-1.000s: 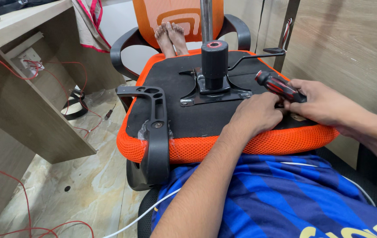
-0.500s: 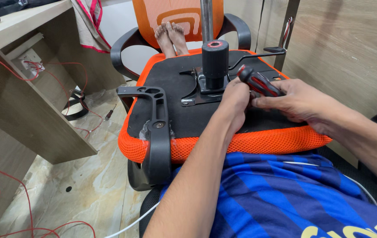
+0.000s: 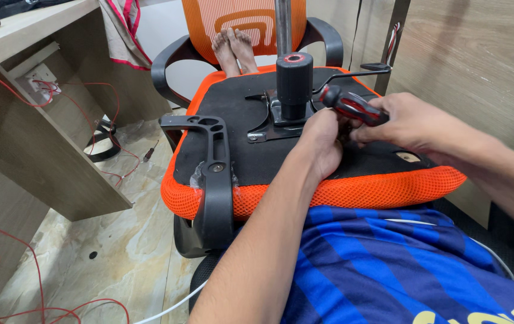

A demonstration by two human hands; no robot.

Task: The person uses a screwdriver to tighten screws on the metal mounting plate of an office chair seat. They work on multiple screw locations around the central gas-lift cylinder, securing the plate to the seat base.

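Note:
An upturned orange mesh chair seat (image 3: pixel 389 186) with a black underside lies across my lap. A metal mechanism plate (image 3: pixel 269 123) with a black cylinder socket (image 3: pixel 294 81) is bolted at its middle. My right hand (image 3: pixel 410 123) grips the red-and-black handle of a screwdriver (image 3: pixel 353 107), which tilts down toward the plate's right edge. My left hand (image 3: pixel 323 141) curls its fingers around the screwdriver's lower end right beside the plate; the shaft and tip are hidden under those fingers.
A black armrest (image 3: pixel 215 174) is fixed along the seat's left side. Behind stands another orange chair (image 3: pixel 239 18) with a person's bare feet (image 3: pixel 236 48) on it. A wooden desk (image 3: pixel 23 138), red wires (image 3: pixel 35 96) and a small tool (image 3: pixel 149 153) on the stone floor are at left; a wooden panel (image 3: pixel 479 54) is at right.
Both hands have carried the screwdriver left, from the seat's right side to the right edge of the metal plate. The handle now points up and left.

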